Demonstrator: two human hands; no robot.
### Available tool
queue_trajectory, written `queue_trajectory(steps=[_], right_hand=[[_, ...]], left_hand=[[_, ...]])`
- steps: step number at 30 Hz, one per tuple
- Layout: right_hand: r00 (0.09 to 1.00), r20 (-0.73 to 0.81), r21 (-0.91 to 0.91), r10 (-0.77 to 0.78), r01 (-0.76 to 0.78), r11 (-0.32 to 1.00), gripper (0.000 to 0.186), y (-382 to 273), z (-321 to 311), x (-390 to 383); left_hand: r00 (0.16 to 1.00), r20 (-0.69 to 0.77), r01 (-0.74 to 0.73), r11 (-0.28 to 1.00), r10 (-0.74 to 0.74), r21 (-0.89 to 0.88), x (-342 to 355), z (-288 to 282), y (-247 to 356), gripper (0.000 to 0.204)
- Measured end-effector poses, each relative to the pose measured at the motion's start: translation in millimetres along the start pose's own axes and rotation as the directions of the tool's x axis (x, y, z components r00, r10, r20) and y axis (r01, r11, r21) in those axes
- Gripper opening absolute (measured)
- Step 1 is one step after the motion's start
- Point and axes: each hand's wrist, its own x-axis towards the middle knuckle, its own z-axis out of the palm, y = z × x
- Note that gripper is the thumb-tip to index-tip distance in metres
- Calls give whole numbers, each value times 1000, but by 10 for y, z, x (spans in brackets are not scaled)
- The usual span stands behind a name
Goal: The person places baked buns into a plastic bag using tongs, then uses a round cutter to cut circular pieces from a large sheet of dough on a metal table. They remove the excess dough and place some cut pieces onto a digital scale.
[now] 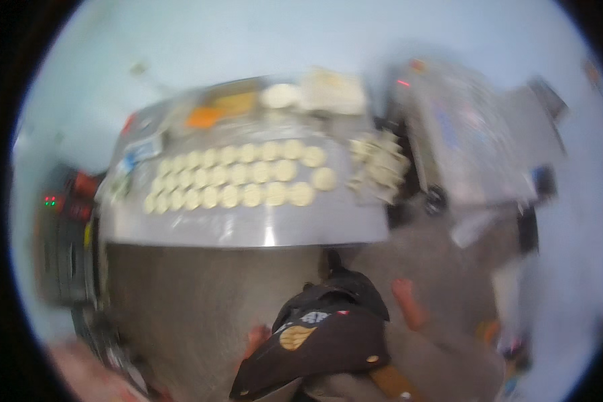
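Observation:
My left hand (pixel 255 336) hangs beside the dark apron (pixel 342 335) on my front, partly covered by it. My right hand (pixel 403 290) is out to the right of the apron, over the floor and short of the table. Both hands are blurred, so their fingers cannot be made out, and nothing is visible in either. Ahead of them stands a metal table (pixel 241 231). Rows of pale, round, flat dough pieces (pixel 229 174) lie on it. To their right is a heap of pale dough scraps (pixel 382 164).
Along the table's back are an orange item (pixel 205 117), a white round thing (pixel 281 96) and a pale block (pixel 333 92). A plastic-covered metal machine or bench (pixel 465 134) stands at right. Dark equipment with small green lights (pixel 51 201) is at left.

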Motion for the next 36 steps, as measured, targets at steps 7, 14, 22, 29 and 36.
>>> queue_trajectory(steps=[7,14,22,29,36], right_hand=[[956,57,-103,-288,292,951,20,1501,722,12],[993,-27,584,116,-79,808,30,1982,11,620],[992,124,82,-22,12,997,47,3112,-703,1108],[951,144,-39,272,-269,962,47,3432,-769,1551],[939,182,-286,-291,333,898,48,2578,-865,1713]], left_hand=[[886,322,446,420,-335,-790,-93,-82,469,22],[841,345,361,-41,-417,-932,438,-630,1571,27],[986,30,60,180,-162,-982,1099,-1349,3101,32],[935,114,173,152,-335,-973,636,-914,3056,32],[627,481,437,-234,-613,-868,-397,-36,2519,30]])
